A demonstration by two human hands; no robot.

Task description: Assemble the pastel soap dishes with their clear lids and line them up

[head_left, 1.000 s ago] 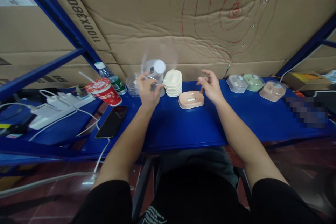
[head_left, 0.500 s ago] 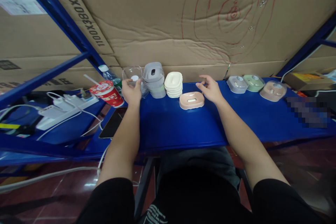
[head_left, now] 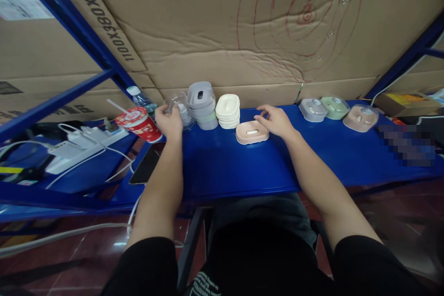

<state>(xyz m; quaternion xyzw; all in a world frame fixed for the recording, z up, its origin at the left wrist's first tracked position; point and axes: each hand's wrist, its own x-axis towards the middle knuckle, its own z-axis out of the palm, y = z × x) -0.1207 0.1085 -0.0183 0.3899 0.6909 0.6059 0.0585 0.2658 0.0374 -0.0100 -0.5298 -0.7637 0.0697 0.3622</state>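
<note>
My left hand grips a clear plastic cover at the left of the stacks, tilted above other clear covers. Beside it stands a stack of grey and green boxes. To the right of that is a stack of cream trays. A pink oval dish with a small white piece in its middle rests on the blue table. Just behind and right of this dish is my right hand, fingers curved but apart, with nothing visible in them.
Three lidded boxes, grey, green and pink, stand at the right. At the left are a red cup, a bottle, a dark tablet and a white power strip with cables.
My left hand has tilted the clear cover and shifted slightly left. My right hand has come lower and closer to the pink dish.
</note>
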